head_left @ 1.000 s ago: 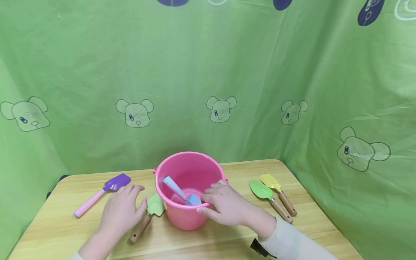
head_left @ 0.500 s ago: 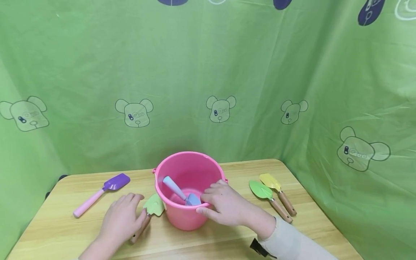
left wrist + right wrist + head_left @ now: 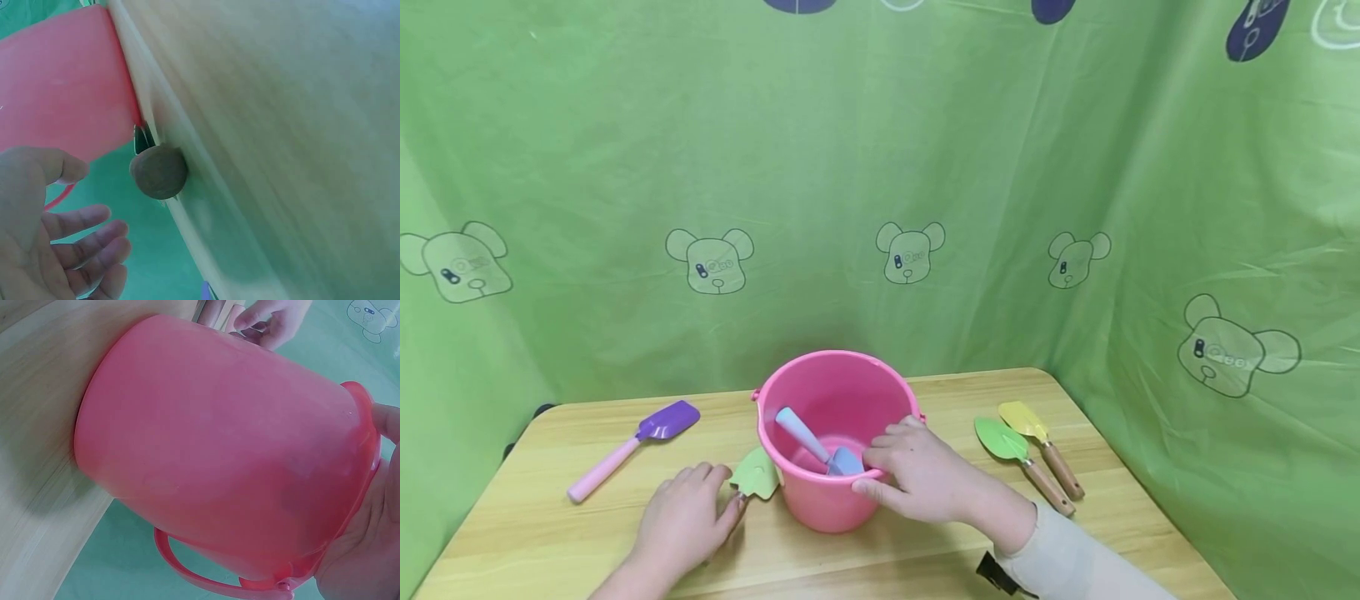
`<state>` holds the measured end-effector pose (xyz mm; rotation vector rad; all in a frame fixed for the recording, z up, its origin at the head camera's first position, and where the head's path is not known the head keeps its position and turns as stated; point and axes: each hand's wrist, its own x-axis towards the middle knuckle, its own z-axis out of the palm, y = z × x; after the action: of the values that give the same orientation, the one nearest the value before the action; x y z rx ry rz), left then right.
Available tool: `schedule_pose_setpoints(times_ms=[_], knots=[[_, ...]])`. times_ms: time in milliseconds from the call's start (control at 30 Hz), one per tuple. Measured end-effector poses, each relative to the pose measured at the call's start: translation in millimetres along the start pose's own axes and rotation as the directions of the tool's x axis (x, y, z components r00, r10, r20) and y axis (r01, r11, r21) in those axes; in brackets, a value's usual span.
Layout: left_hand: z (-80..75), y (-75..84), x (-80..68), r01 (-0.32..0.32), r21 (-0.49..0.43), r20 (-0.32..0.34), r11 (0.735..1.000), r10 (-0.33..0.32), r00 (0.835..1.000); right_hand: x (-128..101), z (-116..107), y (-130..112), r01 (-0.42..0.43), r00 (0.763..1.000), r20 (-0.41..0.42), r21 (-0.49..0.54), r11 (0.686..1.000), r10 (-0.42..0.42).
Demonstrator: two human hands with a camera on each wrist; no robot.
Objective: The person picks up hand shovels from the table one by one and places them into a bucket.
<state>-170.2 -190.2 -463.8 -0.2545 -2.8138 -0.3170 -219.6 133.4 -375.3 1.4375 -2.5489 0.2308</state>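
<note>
- While the light wooden table (image 3: 925,558) carries everything here, the round pink plastic bucket (image 3: 837,400) is the landmark, standing upright near the middle of it, in front of the green curtain printed with bear faces (image 3: 880,183).
- The right hand (image 3: 917,475) grips the bucket's near rim on its right side, fingers curled over the edge and thumb on the outer wall; the right wrist view shows the palm against the rim too.
- The left hand (image 3: 683,521) lies flat on the table just left of the bucket, fingers relaxed and a bit spread, covering the wooden handle of the light green leaf-shaped trowel (image 3: 756,477). Can't tell if it's actually gripping the handle; the trowel's blade sits right against the bucket's wall.
- Inside the bucket leans a small blue scoop with a pale handle (image 3: 820,443).
- Further left of the bucket: a purple shovel with a pink handle (image 3: 632,448).
- Right of the bucket, side by side: a green trowel (image 3: 1022,462) and a yellow trowel (image 3: 1041,446), both wooden-handled.
</note>
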Motion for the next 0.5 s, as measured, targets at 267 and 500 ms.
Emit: schedule_pose_setpoints(times_ms=[267,500], knots=[[10.9,-1.4,-2.5,-0.001,0.014,0.031,1.000,0.000,1.000,0,1,0,0.004,1.000,-0.014,-0.009,1.000,-0.004],[14.6,-2.4,-4.3,0.010,0.022,0.048,1.000,-0.011,0.999,0,1,0,0.003,1.000,-0.010,-0.015,1.000,-0.003]])
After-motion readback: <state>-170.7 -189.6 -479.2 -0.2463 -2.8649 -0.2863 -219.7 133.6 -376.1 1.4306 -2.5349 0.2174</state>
